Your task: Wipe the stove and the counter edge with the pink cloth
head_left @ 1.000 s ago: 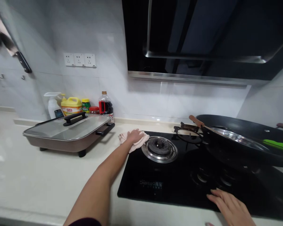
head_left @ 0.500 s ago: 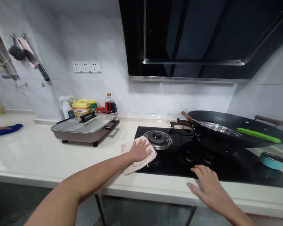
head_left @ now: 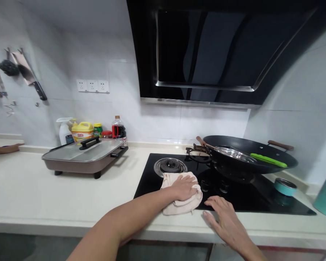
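My left hand (head_left: 183, 187) presses a pale pink cloth (head_left: 176, 208) onto the front of the black glass cooktop (head_left: 250, 197). The cloth lies folded and bunched beneath the fingers, just in front of the left burner (head_left: 170, 166). My right hand (head_left: 225, 217) hovers at or rests by the cooktop's front edge, fingers apart and slightly bent, holding nothing. Close to it are the control knobs (head_left: 223, 186). On the right burner sits a large black wok (head_left: 250, 143) with a metal lid or bowl (head_left: 235, 153) and a green-handled utensil (head_left: 268, 160) in it.
An electric pan (head_left: 78, 165) with a glass lid stands left on the white counter (head_left: 21, 195). Bottles (head_left: 83, 131) line the wall behind it. A turquoise tin (head_left: 285, 186) is at the right. Another person's hand (head_left: 9, 148) shows far left. The range hood (head_left: 201, 54) overhangs.
My left hand has slid the cloth rightward over the cooktop, from its left edge to the front middle. The view has shifted to the right; my right hand stays near the front edge.
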Tool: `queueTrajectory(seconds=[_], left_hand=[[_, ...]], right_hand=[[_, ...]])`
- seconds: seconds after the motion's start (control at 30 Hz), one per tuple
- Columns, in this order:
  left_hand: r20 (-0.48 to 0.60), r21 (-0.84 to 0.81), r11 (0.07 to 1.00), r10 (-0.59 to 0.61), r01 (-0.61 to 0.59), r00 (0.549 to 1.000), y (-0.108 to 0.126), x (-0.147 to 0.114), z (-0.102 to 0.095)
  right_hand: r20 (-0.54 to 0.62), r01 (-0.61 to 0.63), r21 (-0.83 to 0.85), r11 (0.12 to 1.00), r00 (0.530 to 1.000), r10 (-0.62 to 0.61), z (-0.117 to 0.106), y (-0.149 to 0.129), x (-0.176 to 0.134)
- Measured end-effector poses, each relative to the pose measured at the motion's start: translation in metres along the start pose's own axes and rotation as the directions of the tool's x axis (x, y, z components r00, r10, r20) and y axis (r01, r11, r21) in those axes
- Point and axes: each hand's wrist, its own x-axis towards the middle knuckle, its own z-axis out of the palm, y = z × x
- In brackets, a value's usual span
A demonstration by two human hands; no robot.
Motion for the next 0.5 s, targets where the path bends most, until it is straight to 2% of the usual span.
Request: queueTrajectory(seconds=[0.23,0.37,0.5], left_hand=[[0.002,0.045,0.999,-0.026,0.026,1.000,-0.022,0.090,0.000],[0.000,0.052,0.992,-0.115,0.115,0.993,-0.040,0.140,-0.004],[0.011,0.049,0.982,-0.183,0.182,0.983,-0.068,0.184,-0.013]], right_hand=[[-0.067,0.081,-0.067,0.994,0.994,-0.086,0.005,0.005,0.002],[-0.088,0.118,-0.113,0.986,0.988,-0.129,0.006,0.008,0.001],[-0.072,0.157,-0.158,0.975,0.983,-0.170,0.008,0.018,-0.001]])
